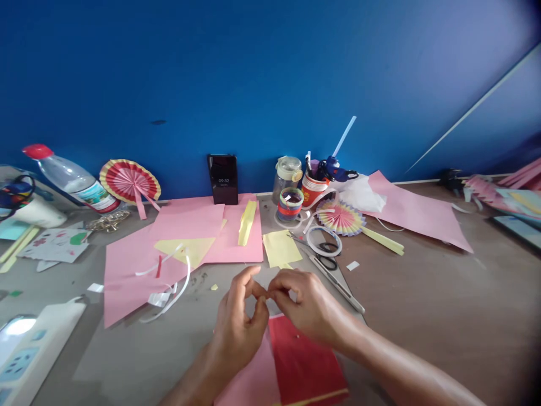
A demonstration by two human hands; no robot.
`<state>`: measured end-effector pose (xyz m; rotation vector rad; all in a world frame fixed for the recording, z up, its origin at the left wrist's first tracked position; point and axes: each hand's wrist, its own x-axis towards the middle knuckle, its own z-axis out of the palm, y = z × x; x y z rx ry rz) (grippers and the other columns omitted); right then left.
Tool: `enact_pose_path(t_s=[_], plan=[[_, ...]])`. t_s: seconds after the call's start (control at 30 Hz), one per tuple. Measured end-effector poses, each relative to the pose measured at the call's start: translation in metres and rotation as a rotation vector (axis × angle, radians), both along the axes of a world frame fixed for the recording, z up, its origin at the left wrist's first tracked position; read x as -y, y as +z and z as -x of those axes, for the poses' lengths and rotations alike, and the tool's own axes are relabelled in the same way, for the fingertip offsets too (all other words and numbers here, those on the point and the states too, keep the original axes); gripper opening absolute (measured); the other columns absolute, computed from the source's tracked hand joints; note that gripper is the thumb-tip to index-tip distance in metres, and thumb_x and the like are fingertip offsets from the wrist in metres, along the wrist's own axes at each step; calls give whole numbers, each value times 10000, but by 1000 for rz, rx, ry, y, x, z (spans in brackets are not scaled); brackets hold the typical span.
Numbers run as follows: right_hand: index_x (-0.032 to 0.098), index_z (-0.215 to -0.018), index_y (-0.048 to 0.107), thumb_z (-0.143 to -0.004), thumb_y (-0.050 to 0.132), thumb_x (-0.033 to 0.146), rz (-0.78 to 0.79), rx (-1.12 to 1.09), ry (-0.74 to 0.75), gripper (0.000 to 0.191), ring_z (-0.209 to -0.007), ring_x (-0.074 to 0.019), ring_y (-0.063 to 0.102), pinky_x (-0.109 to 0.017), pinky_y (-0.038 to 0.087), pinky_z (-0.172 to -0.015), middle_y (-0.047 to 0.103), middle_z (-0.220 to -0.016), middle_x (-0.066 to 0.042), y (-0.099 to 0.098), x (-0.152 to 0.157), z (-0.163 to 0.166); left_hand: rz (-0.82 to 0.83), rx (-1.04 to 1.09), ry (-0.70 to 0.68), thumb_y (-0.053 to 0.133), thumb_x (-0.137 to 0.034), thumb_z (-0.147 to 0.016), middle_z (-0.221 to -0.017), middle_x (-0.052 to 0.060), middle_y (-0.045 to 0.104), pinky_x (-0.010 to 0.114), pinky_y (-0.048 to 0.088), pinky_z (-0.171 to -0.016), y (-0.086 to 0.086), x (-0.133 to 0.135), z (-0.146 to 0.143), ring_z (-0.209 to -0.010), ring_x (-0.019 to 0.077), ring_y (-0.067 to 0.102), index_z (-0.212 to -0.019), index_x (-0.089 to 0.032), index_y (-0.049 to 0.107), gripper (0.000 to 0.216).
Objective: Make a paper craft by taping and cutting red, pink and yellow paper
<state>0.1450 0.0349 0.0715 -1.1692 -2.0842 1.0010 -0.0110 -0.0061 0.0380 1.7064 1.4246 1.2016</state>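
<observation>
My left hand (pixel 244 316) and my right hand (pixel 305 300) meet fingertip to fingertip above the desk, each with thumb and forefinger pinched together. Whatever sits between the fingertips is too small to make out. Below them lies a sheet of red paper (pixel 306 358) beside pink paper (pixel 256 379), with a thin yellow strip along the near edge. Just beyond the hands is a piece of yellow paper (pixel 282 249). Right of it are a roll of tape (pixel 310 248), black-handled scissors (pixel 327 263) and a slim cutter (pixel 340 286).
Pink sheets (pixel 139 254) with paper scraps cover the left middle. A phone (pixel 223 179) leans against the blue wall. Farther back stand a bottle (pixel 76 177), a folded paper fan (pixel 130 181), a jar (pixel 287 175) and a red cup (pixel 313 189). A power strip (pixel 42 344) lies near left.
</observation>
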Motion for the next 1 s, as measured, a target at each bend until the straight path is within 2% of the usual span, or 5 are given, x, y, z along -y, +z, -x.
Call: enact_pose_path(t_s=[0.3,0.53,0.63,0.77,1.0], plan=[[150,-666,622,-753,540,162,564,-229,65,121,-559,-90,498,-202,384,-541,575,-599,21,-1,-19,-5,161,256,-66,490,-120,-852,-763,-19,567,268,473,-699,4,-2,1,-747,136,586,-1239,-220,379,415],[152,-726,652,-882,472,259,374,-138,98,261,-630,-118,564,-233,434,-607,632,-680,-15,9,-24,-17,301,461,-103,521,-165,-837,-728,-13,557,231,442,-586,14,-4,3,-711,139,555,-1180,-216,410,364],[186,-974,660,-874,483,228,272,-197,23,208,-639,-103,561,-239,449,-623,656,-878,-27,12,-24,-24,330,533,-148,546,-186,-828,-697,-10,557,234,429,-572,19,-6,3,-680,138,548,-1160,-202,432,352],[262,-1340,442,-842,449,134,563,-371,315,514,-523,-53,540,-227,456,-563,624,-1123,-61,6,-25,-25,331,582,-233,548,-212,-840,-711,1,576,261,448,-609,20,-5,4,-673,136,557,-1176,-205,447,352],[233,-1270,502,-754,521,96,893,-532,430,534,-445,-9,495,-167,383,-442,595,-1215,-93,-6,-28,-20,399,723,-349,481,-214,-897,-756,3,627,294,485,-651,17,-3,8,-671,133,600,-1168,-233,446,274]])
